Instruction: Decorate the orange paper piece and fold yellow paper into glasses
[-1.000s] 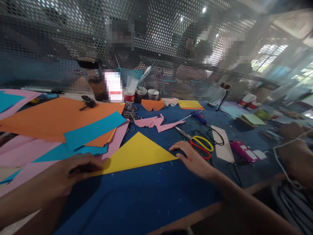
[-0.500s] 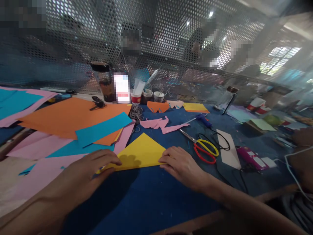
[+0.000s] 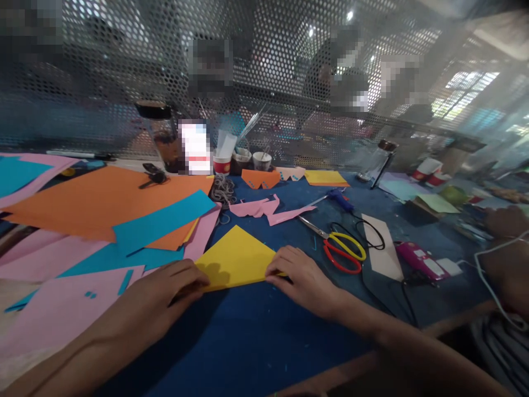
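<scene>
A yellow sheet of paper [image 3: 237, 256], folded into a triangle with its peak pointing away from me, lies on the blue tabletop [image 3: 243, 336]. My left hand [image 3: 184, 284] pinches its left corner between thumb and fingers. At the opposite corner my right hand [image 3: 295, 275] grips the folded edge in the same way, and a bit of yellow shows past the fingers. Right of the paper rest scissors [image 3: 343, 252] with one red and one yellow handle loop. Pink paper cutouts [image 3: 256, 207] lie just beyond the triangle.
Orange sheets [image 3: 82, 198] and blue strips [image 3: 165, 220] pile up at left. Paper cups [image 3: 222, 165], a jar [image 3: 161, 138] and a lit phone [image 3: 194, 148] stand along the perforated metal screen [image 3: 264, 71]. A glue gun [image 3: 341, 199] lies at right; another person's arm [image 3: 508, 264] is at far right.
The view has shifted slightly, moving the table items a little leftward. My left hand has slid inward along the folded edge; both hands still hold the yellow paper.
</scene>
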Demonstrator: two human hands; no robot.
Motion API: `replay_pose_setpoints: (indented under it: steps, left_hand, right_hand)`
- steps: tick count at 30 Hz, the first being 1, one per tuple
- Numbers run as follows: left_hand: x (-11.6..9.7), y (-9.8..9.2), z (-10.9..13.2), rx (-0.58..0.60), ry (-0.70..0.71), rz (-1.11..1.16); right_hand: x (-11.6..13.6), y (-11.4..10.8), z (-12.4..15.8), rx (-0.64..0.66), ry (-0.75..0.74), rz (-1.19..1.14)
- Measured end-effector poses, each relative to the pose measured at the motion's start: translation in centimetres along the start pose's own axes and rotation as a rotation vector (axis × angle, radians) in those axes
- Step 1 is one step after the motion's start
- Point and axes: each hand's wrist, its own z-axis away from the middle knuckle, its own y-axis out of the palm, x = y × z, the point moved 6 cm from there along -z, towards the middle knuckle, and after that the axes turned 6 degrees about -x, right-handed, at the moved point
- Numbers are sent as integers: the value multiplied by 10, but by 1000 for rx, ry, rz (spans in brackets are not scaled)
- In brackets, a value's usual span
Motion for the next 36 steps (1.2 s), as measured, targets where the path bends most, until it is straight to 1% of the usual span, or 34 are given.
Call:
replay_pose_setpoints:
  steps: [3, 7, 10, 14, 22, 25, 31, 36]
  left_hand:
    - [1, -1, 0, 15, -20, 21]
    - [4, -1, 0, -3, -38, 29]
    - [5, 1, 0, -25, -20, 29]
    - [1, 1, 0, -28, 12, 25]
    - [1, -1, -1, 1, -44, -15]
    - [4, -5, 1, 30, -60, -40]
    - [18, -17, 5, 32, -97, -105]
    - [22, -19, 6, 93, -158, -118]
  right_hand:
    - [0, 0, -1, 4, 29, -6]
    - [-1, -2, -1, 42, 58, -20]
    - [-3, -4, -1, 84, 89, -25]
    - [-3, -5, -1, 107, 122, 5]
    - [-6, -2, 2, 70, 168, 17]
    - [-7, -2, 1, 69, 175, 12]
    - [-8, -2, -1, 73, 195, -8]
    - [-8, -2, 0, 63, 213, -18]
